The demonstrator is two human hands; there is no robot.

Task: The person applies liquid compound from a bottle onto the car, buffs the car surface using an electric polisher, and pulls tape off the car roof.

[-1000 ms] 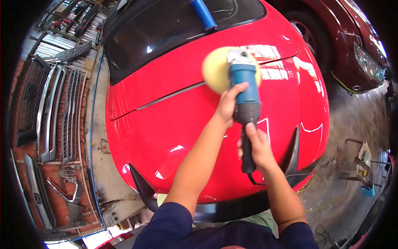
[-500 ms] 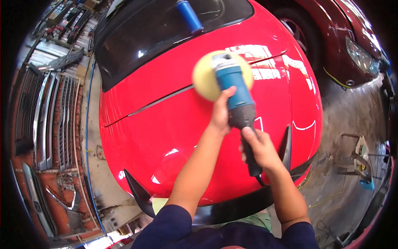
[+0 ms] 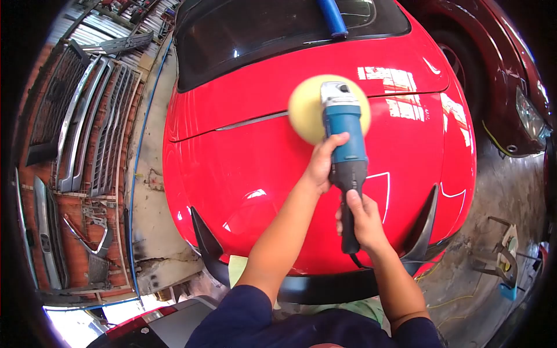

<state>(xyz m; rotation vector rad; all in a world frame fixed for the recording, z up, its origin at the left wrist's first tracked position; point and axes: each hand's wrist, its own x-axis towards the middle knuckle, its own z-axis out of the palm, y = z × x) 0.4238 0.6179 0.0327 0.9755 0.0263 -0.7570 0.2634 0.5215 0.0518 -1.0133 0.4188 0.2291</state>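
Note:
Both my hands are on a teal and black polisher (image 3: 347,127). My left hand (image 3: 322,163) is wrapped around the side of its body, just behind the metal head. Closed around the black rear handle is my right hand (image 3: 362,220). The round yellow pad (image 3: 304,110) lies against the glossy panel of a red car (image 3: 261,168), over the seam across it. The pad's edge looks blurred. A black cord (image 3: 358,262) runs from the handle's end.
A blue cylindrical object (image 3: 332,20) lies by the dark window (image 3: 243,43). A dark red car (image 3: 493,69) stands close on the right. Several grilles (image 3: 110,130) hang at the left. A stool-like stand (image 3: 506,255) is on the floor at right, and a yellowish cloth (image 3: 237,269) at the front edge.
The view has turned, so the car sits further right in the picture. Against the panel, the polisher has shifted somewhat left. Both hands keep their hold.

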